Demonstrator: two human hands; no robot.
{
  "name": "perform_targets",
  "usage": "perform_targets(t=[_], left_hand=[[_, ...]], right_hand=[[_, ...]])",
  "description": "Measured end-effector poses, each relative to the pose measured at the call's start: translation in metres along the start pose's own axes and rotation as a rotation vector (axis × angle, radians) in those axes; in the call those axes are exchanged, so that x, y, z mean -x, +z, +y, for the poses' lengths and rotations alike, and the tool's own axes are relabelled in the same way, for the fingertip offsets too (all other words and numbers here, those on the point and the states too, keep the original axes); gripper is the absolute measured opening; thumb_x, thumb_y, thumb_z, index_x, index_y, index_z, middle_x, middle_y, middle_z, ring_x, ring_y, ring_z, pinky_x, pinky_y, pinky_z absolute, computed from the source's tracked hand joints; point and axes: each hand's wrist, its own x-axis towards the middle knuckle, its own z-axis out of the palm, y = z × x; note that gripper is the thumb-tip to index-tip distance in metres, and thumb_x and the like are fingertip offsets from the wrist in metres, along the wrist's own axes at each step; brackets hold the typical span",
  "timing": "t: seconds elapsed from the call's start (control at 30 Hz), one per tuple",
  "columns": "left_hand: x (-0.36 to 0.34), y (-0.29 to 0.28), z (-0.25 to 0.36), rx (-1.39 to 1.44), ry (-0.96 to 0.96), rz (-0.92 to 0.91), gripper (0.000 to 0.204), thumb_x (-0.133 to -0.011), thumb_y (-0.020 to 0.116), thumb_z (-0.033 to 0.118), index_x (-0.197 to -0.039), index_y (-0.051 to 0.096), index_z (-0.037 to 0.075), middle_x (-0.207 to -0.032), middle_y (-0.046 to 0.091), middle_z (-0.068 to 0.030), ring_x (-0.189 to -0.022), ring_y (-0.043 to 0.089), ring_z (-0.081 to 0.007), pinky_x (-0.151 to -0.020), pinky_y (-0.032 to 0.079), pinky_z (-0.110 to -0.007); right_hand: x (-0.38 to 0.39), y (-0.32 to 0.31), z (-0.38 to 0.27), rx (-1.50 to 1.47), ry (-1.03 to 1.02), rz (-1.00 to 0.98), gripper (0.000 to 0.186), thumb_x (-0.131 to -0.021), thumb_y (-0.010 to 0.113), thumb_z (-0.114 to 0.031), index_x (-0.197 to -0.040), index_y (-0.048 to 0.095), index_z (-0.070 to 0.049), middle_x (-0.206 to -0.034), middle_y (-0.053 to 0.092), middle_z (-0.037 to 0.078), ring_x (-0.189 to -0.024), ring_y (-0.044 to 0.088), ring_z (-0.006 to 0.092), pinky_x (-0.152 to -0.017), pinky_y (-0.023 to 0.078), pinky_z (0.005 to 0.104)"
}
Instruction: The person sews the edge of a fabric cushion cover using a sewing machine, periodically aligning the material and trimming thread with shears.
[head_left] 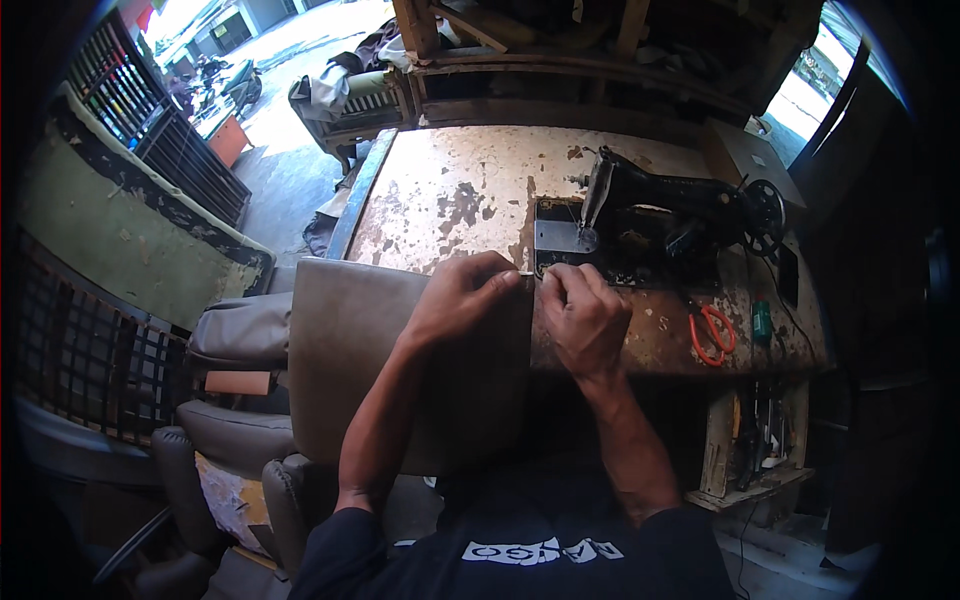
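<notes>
A brown leather-like panel (345, 335) hangs over the table's front edge, its upper part lying on the tabletop. At its upper right corner my left hand (468, 292) is closed, with thumb and finger pinching the edge. Just to the right, my right hand (588, 322) is closed too, its fingertips pressed together close to that corner. What the right fingertips hold is too small to make out. Both hands are in front of a black sewing machine (665, 195), whose needle area is a little beyond the right hand.
Scissors with orange handles (712, 337) and a small green item (763, 322) lie on the worn tabletop (430, 165) at right. Below is an open drawer (755, 480) with tools. Brown upholstered seats (230, 435) stand at left, a wooden frame (590, 70) behind.
</notes>
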Motion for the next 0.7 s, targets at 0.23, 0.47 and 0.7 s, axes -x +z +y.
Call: perform_targets(t=[0.23, 0.47, 0.7], left_hand=[[0.001, -0.006, -0.004, -0.014, -0.009, 0.006, 0.032, -0.100, 0.069, 0.029, -0.108, 0.074, -0.001, -0.092, 0.076, -0.0186, -0.088, 0.073, -0.0255, -0.084, 0.056, -0.039], [0.001, -0.004, -0.009, -0.040, 0.016, 0.034, 0.030, -0.100, 0.068, 0.027, -0.108, 0.074, -0.001, -0.091, 0.075, -0.0191, -0.085, 0.073, -0.0258, -0.082, 0.056, -0.040], [-0.001, -0.003, -0.012, -0.020, -0.017, 0.053, 0.031, -0.100, 0.068, 0.028, -0.108, 0.074, -0.001, -0.090, 0.075, -0.0194, -0.085, 0.073, -0.0257, -0.081, 0.056, -0.040]], right_hand=[[0.020, 0.007, -0.018, -0.317, 0.234, -0.131, 0.013, -0.097, 0.073, -0.019, -0.102, 0.071, -0.007, -0.091, 0.071, 0.010, -0.080, 0.072, 0.0346, -0.068, 0.056, 0.0423], [0.025, 0.010, -0.019, -0.294, 0.143, 0.011, 0.011, -0.098, 0.071, -0.013, -0.102, 0.071, -0.003, -0.089, 0.071, 0.011, -0.079, 0.072, 0.0328, -0.068, 0.056, 0.0431], [0.009, 0.013, -0.006, -0.032, -0.144, -0.036, 0.007, -0.095, 0.071, -0.009, -0.100, 0.069, -0.004, -0.085, 0.067, 0.010, -0.076, 0.070, 0.0293, -0.063, 0.055, 0.0386]])
